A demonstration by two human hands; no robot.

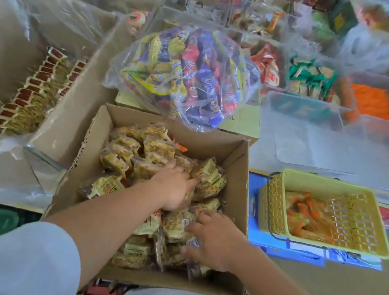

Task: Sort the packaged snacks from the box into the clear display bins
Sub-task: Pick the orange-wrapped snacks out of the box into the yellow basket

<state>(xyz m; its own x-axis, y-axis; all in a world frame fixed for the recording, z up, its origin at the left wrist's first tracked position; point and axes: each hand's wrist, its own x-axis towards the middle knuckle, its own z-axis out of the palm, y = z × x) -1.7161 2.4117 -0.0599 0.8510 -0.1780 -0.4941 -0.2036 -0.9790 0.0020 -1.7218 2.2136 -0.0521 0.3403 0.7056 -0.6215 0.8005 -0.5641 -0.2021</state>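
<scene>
An open cardboard box [238, 175] in front of me holds several small yellow-brown snack packets [126, 155]. My left hand [175, 183] reaches into the middle of the box, fingers curled down over packets at the right side. My right hand [215, 239] lies on packets near the box's front right corner, fingers spread and pressed on them; whether it grips any is unclear. A clear display bin [56, 115] to the left holds rows of brown-topped packets [27, 98]. Another clear bin [332, 141] stands at the right.
A clear bag of colourful snack packs [186, 75] rests on a flat carton behind the box. A yellow plastic basket [327, 184] with orange-wrapped items sits at the right. More clear bins with assorted snacks fill the back.
</scene>
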